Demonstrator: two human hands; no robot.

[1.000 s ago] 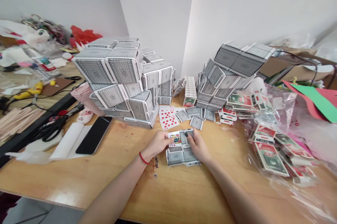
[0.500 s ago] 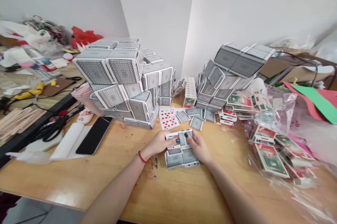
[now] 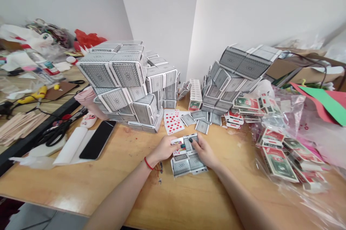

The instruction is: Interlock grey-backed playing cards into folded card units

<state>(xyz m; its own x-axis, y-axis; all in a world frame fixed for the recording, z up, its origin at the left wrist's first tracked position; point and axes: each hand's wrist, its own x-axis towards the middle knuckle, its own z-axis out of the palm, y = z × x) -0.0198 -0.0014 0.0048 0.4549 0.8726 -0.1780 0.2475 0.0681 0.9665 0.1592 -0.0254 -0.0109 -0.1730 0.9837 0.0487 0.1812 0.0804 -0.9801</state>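
Between my hands is a small piece made of joined playing cards (image 3: 189, 163), mostly showing grey patterned backs, with one face card turned up at its upper left. My left hand (image 3: 164, 148), with a red string at the wrist, pinches its upper left side, thumb on the face card. From the right, my right hand (image 3: 203, 149) grips the piece with its thumb pressed on a grey card back. The fingers underneath are hidden. Just beyond lie loose diamond cards (image 3: 173, 122), face up, and several folded grey-backed cards (image 3: 201, 125).
A tall stack of card blocks (image 3: 127, 71) stands at the left, another (image 3: 238, 71) at the right. Red-and-green card boxes (image 3: 279, 163) lie on clear plastic at right. A phone (image 3: 97, 140), scissors (image 3: 58, 132) and a yellow glue gun (image 3: 38, 95) are at left.
The joined card piece has tilted slightly, its near edge now a little lower and to the right. Both hands keep their hold in nearly the same place.
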